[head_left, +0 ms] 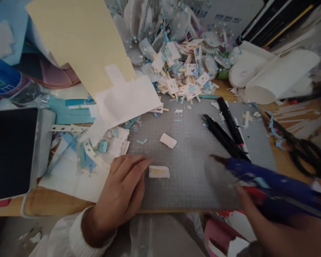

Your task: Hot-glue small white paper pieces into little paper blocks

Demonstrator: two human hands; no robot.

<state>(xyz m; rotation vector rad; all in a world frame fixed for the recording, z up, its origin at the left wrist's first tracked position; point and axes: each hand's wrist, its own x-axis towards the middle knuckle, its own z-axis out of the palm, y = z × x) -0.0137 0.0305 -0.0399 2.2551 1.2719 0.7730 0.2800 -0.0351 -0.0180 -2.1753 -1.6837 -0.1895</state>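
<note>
My right hand, smeared by motion, is wrapped round a blue hot glue gun. The gun's dark nozzle points left over the grey cutting mat. Resting on the mat's left part, my left hand has its fingers bent and pressed together. Its fingertips are right by the left end of a small white paper rectangle with a yellowish strip on it. Whether they touch it, or pinch anything, is hidden. A second small white rectangle lies a little farther back.
Small paper figures with drawn faces are heaped at the back. A black cutter knife and marker lie at right, beyond them scissors. Paper scraps, a tablet-like device and a bottle crowd the left.
</note>
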